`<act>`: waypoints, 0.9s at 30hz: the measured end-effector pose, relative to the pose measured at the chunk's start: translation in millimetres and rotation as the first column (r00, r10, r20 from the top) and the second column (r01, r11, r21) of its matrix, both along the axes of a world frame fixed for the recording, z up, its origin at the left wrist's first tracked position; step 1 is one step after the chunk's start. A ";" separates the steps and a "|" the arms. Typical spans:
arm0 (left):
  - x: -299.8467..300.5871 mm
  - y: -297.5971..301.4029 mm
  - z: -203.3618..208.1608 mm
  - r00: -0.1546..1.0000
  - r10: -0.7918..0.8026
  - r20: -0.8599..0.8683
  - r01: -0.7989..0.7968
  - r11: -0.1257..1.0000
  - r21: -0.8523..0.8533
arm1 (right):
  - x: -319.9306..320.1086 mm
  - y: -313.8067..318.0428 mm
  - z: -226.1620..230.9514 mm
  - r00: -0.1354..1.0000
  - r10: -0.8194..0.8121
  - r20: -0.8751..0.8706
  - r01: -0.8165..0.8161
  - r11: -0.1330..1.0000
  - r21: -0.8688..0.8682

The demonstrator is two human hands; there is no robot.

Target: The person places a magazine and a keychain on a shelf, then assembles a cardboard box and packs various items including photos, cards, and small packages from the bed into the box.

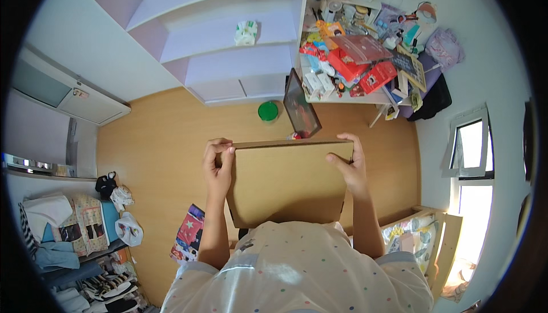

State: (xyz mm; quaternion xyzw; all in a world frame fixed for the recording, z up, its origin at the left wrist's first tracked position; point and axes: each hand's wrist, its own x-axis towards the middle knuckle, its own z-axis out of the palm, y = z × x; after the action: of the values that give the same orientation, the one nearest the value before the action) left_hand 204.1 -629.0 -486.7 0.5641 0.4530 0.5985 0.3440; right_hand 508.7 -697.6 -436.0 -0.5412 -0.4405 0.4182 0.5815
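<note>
A flat brown cardboard box (290, 184) is held out in front of my body, its broad plain face turned up toward me. My left hand (218, 161) grips the far left corner, with the thumb along the edge. At the far right corner, my right hand (351, 164) has its thumb lying on the broad face and its fingers round the side. The box's near edge touches or nearly touches my dotted shirt (319, 261). Its underside is hidden from me.
A cluttered desk (342, 97) stands at the far right, with a dark framed panel (301, 107) leaning beside it. White shelving (228, 56) holds a small packet (246, 33). A green round bin (268, 111) sits on the floor. Clothes (63, 227) and shoes are piled at left.
</note>
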 end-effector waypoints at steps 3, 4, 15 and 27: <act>-21.0 3.0 25.6 0.990 0.057 -0.132 -0.063 0.997 -0.038 | -14.5 -1.1 17.3 0.960 -0.046 0.278 -0.027 0.966 0.256; -26.0 -0.5 34.6 0.981 0.163 -0.107 -0.170 0.984 -0.061 | -26.3 0.2 27.2 0.932 -0.037 0.360 -0.112 0.916 0.385; -40.5 25.4 114.5 0.679 0.089 0.728 0.145 0.957 -0.252 | -143.4 54.6 81.2 0.306 -0.337 0.890 -0.841 0.342 0.419; -116.7 134.3 124.9 0.843 -0.228 0.487 0.197 0.974 0.114 | -132.1 222.9 157.1 0.875 0.430 0.224 -0.481 0.828 0.288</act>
State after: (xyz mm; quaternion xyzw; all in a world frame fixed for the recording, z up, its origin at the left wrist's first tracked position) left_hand 87.4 -494.8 -361.8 0.4476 0.2658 0.6950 0.4960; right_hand 376.7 -474.7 -278.9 -0.3431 -0.6638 0.4221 0.5132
